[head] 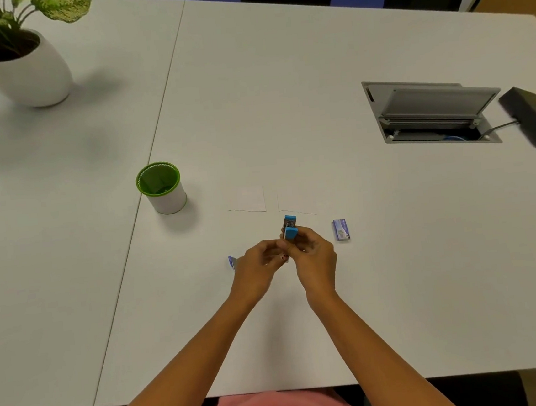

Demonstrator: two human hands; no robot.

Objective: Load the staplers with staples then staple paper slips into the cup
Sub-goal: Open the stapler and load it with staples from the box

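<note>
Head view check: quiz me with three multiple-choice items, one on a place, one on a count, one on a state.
1. The cup stands where?
A. left of the hands
B. right of the staple box
C. in the floor box

2. How many paper slips lie on the table?
A. none
B. two
C. five

3. The blue stapler is
A. inside the cup
B. lying on a slip
C. held in both hands

Answers: 1 A, it stands far left of them; 2 B, slips at and; 3 C, left hand and right hand meet around it.

No print is legible (staple box (341,229) label too blurred).
</note>
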